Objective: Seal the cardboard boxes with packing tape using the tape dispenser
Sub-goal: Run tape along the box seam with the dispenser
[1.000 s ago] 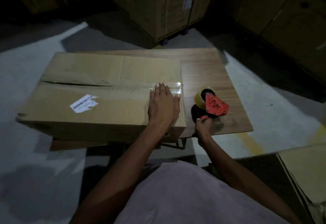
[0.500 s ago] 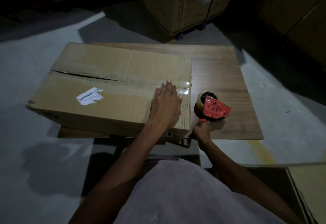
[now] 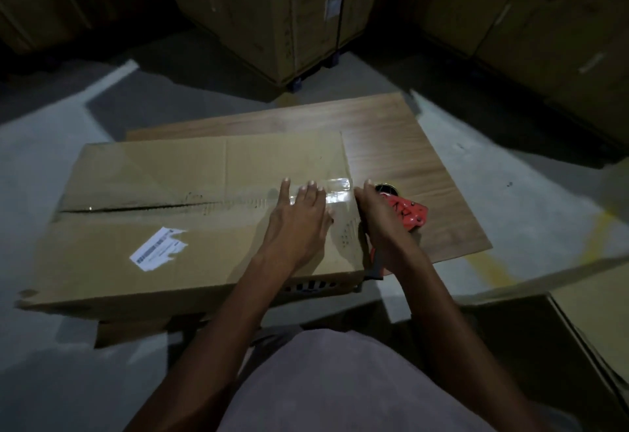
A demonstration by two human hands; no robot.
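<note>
Two hands work at the cardboard box on the tabletop: the left hand lies spread, flat on the tape over the seam, the right hand grips the red tape dispenser at the box's right edge. Taping seems barely begun; next, I judge, comes drawing the dispenser leftward along the open seam.

A dim warehouse. Tall stacked cartons stand on a concrete floor. A painted yellow line marks it.

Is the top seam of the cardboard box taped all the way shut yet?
Not yet. Shiny tape covers only the right end of the cardboard box under the left hand; leftward, the seam shows a dark open gap.
</note>
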